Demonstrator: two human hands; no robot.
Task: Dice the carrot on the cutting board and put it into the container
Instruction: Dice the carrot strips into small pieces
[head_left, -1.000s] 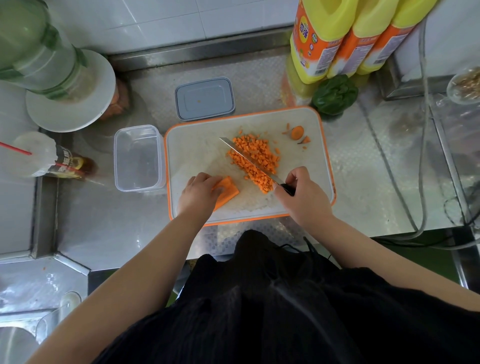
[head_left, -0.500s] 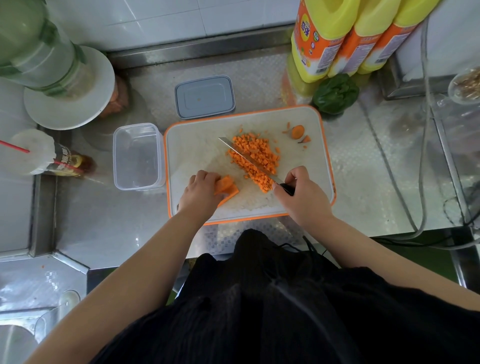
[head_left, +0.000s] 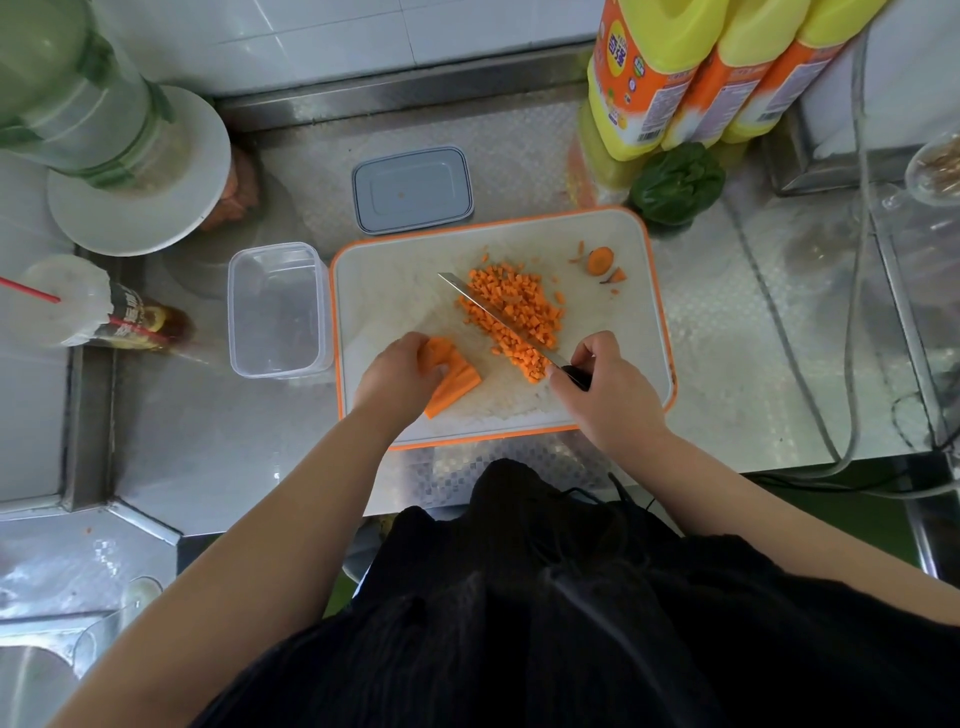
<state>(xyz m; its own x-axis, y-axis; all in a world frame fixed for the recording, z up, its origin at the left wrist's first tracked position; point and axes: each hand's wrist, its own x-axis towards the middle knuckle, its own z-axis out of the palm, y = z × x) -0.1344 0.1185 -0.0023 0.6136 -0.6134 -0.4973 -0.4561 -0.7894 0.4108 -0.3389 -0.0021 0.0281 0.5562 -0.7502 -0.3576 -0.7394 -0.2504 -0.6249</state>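
- your left hand (head_left: 397, 375) fingers clamp the carrot slab (head_left: 451, 382), so the knife (head_left: 498, 322) could nick them.
- your right hand (head_left: 605, 395) fingers clamp its handle; dice (head_left: 514, 317) beyond may scatter short of the container (head_left: 278, 309).

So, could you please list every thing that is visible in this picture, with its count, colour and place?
cutting board: one, white with orange rim, centre of counter
diced carrot: one pile, orange, middle of board
carrot slabs: a few, orange, near left of board
carrot end: one, orange, far right of board
knife: one, steel blade, across the pile
container: one, clear, left of board
lid: one, grey, behind board
bottles: three, yellow and orange, far right
leafy vegetable: one, green, beside bottles
left hand: holds slabs
right hand: grips knife
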